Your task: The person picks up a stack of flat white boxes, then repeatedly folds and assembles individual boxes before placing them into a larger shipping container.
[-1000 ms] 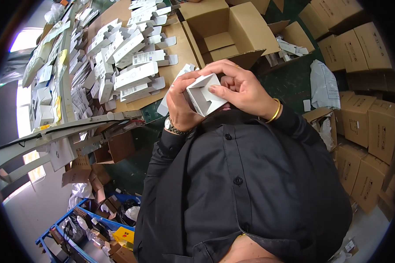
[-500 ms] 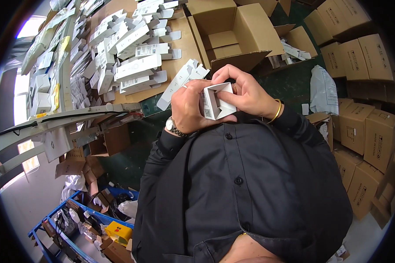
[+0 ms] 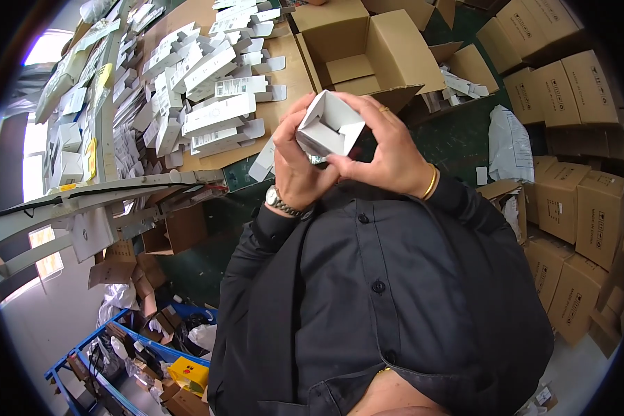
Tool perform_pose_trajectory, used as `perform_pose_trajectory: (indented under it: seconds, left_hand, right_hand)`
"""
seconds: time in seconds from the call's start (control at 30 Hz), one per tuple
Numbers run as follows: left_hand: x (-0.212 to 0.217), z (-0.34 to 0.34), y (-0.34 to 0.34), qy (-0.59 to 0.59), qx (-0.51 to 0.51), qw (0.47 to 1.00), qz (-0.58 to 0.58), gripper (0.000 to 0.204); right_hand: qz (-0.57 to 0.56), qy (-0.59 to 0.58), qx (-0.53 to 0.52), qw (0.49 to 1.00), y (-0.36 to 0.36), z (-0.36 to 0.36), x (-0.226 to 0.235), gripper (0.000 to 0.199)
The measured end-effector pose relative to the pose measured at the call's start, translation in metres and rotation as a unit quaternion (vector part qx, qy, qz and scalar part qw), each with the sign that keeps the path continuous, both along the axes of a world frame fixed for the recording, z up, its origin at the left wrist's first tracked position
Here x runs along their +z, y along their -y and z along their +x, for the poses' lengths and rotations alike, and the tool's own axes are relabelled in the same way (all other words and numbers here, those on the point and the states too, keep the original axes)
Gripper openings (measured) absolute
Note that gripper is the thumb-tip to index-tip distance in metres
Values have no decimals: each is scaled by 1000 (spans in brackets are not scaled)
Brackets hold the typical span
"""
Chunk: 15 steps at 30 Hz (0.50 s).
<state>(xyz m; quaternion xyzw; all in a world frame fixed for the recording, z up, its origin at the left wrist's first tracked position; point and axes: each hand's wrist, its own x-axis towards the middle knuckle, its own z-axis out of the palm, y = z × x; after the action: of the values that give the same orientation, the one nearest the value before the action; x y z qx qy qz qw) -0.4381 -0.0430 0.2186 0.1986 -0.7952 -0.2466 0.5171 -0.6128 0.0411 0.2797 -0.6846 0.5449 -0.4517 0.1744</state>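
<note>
A small white carton (image 3: 329, 126) is held up in front of my chest, its open end facing me and its inside showing. My left hand (image 3: 297, 163) wraps its left side, a metal-banded watch on the wrist. On the other side my right hand (image 3: 390, 154) grips the carton, index finger along the upper edge and thumb at the lower corner. Partly hidden behind my left hand, another white carton (image 3: 262, 163) lies by the table's edge. Many white cartons (image 3: 218, 114) with open end flaps are piled on the table to the left.
A large open cardboard box (image 3: 367, 59) stands beyond my hands, with a smaller box of white cartons (image 3: 464, 84) to its right. Stacked brown boxes (image 3: 561, 208) line the right side, near a white plastic bag (image 3: 511, 145). A blue-framed cart (image 3: 111, 319) is at lower left.
Both hands have raised the carton slightly and tilted it, so more of its inside shows. My right fingers have moved from its opening to its outer side.
</note>
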Motion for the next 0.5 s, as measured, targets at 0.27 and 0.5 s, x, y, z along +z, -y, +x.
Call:
perform_pose_trajectory:
  seconds: [0.27,0.5]
  left_hand:
    - [28,33,-7,66,-110,972,196,89]
    - [37,31,-12,35,-103,991,81,84]
  right_hand:
    - [-68,58,132,987,-7,-17,6,59]
    - [-93,42,185,977,-7,-18,3,42]
